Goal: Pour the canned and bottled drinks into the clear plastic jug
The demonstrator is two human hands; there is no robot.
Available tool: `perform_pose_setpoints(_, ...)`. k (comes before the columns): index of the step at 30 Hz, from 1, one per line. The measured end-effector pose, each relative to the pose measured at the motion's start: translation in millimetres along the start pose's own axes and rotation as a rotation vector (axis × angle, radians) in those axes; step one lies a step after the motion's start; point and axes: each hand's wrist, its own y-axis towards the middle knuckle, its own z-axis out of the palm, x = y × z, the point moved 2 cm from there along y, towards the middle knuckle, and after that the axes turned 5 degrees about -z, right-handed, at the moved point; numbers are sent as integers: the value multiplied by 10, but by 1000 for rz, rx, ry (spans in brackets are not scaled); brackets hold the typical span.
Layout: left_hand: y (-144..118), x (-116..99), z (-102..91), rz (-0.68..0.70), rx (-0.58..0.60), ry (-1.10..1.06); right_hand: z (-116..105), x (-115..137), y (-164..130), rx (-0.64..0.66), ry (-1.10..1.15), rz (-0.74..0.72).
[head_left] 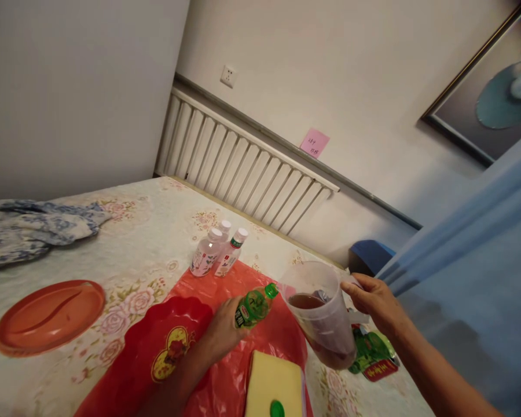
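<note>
My left hand [223, 324] is wrapped round a green plastic bottle [252, 307], its uncapped mouth pointing at the pitcher. My right hand [373, 295] grips the handle of a translucent pitcher [325, 330] with brown liquid inside. The pitcher's rim is close to the bottle's mouth; whether they touch, I cannot tell. Below them, a green cap [276, 408] sits on a yellow notebook-like block [274, 376]. A red scalloped tray [191, 315] with a gold print lies under my left forearm. Red plastic sheeting [237, 350] spreads beneath these things.
Several clear bottles with white caps [229, 253] stand behind the tray. An orange oval lid [52, 317] lies at left, near a blue-and-white cloth [35, 231]. A green package [375, 353] is beside the pitcher. A radiator [243, 162] runs along the wall; a blue curtain [473, 249] hangs right.
</note>
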Motion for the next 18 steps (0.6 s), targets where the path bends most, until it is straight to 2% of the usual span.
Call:
perform_pose_setpoints(6, 13, 56, 30, 13, 1, -7, 8, 127, 23, 33, -89, -7)
perform_pose_setpoints(18, 28, 34, 45, -9, 55, 119, -30, 201, 88, 153, -331, -78)
